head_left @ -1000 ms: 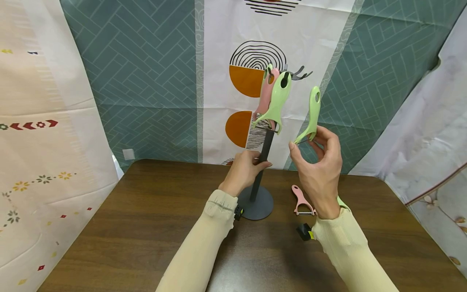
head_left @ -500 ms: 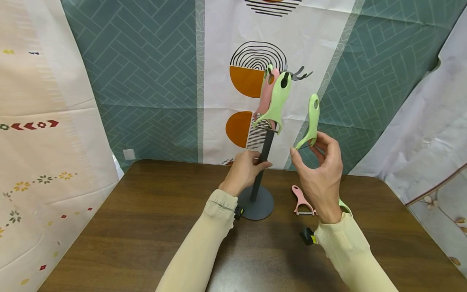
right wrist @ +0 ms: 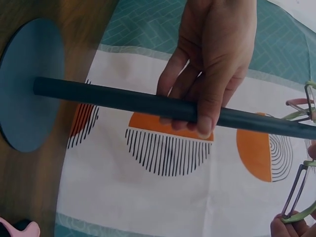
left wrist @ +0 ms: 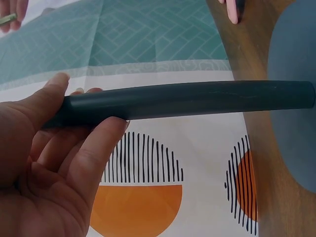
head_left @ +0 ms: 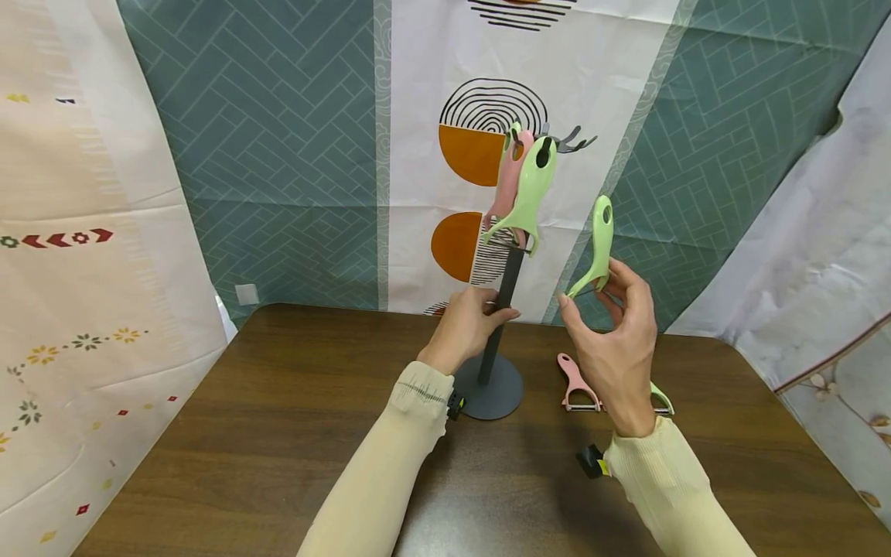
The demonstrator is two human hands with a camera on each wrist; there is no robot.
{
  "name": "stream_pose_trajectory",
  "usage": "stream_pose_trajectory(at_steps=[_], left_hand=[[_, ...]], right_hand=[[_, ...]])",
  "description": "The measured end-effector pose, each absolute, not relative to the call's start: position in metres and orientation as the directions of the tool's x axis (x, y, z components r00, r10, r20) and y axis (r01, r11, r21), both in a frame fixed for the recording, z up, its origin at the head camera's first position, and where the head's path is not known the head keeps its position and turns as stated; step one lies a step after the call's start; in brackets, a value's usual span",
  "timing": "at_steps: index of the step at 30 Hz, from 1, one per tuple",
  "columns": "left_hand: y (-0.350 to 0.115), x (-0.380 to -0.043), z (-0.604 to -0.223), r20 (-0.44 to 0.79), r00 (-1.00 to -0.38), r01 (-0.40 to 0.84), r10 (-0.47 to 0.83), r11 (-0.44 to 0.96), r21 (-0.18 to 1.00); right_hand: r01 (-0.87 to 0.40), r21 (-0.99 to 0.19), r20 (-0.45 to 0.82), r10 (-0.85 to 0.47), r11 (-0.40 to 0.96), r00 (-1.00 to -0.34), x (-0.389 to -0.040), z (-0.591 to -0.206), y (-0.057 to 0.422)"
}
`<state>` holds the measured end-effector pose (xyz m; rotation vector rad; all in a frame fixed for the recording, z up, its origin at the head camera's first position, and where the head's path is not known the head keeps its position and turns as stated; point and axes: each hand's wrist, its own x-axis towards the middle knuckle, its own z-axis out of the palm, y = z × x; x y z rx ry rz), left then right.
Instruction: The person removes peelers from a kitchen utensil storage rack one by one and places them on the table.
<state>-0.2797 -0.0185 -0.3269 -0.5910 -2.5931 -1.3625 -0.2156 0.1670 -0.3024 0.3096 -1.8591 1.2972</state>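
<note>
My left hand (head_left: 465, 325) grips the dark post (head_left: 510, 278) of an upright stand with a round base (head_left: 497, 391); its thumb and fingers wrap the post in the left wrist view. To the right of the stand, my right hand (head_left: 616, 348) pinches a green peeler (head_left: 601, 244) by its blade end, handle pointing up. The held peeler's blade end (right wrist: 298, 197) shows at the right edge of the right wrist view. From hooks at the stand's top hang a green peeler (head_left: 532, 189) in front, a pink peeler (head_left: 506, 182) and another green one behind, mostly hidden.
On the brown table (head_left: 313, 433), a pink peeler (head_left: 576, 383) lies right of the base. Another green peeler (head_left: 661, 398) lies partly behind my right wrist. Bare grey hooks (head_left: 578, 141) stick out right at the stand's top. A patterned curtain (head_left: 292, 155) hangs behind the table.
My right hand has lowered a little with the green peeler, which now sits lower beside the stand. More of the green peeler on the table shows. My left hand stays on the post.
</note>
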Motion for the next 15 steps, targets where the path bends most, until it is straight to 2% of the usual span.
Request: stream_pose_trajectory(at_steps=[15], left_hand=[[-0.0195,-0.2789,-0.3262,0.306,-0.909,0.412,0.284,0.492,0.767]], right_hand=[[-0.554,-0.671,0.718,0.247,0.493,-0.650,-0.2140,-0.3128,0.1769]])
